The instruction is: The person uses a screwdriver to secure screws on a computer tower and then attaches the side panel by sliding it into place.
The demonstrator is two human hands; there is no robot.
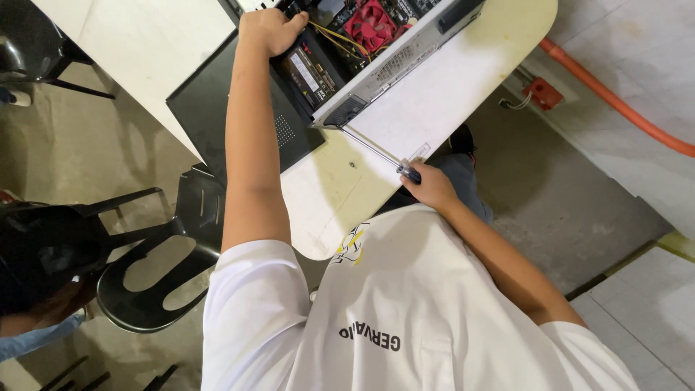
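An open computer case (394,61) lies on a white table (470,80), showing a red fan (369,22), yellow wires and a black power supply (311,72). My left hand (268,29) reaches into the case with its fingers curled over the inner edge by the power supply. My right hand (431,187) is at the table's near edge and grips a screwdriver (384,153) by its black and clear handle. The long thin shaft points at the case's near corner, and the tip touches or nearly touches it.
A black side panel (239,116) lies flat under the case and overhangs the table's left edge. A black plastic chair (152,268) stands on the left, with another person's dark hair and sleeve (36,311) beyond it. An orange pipe (615,94) runs along the floor on the right.
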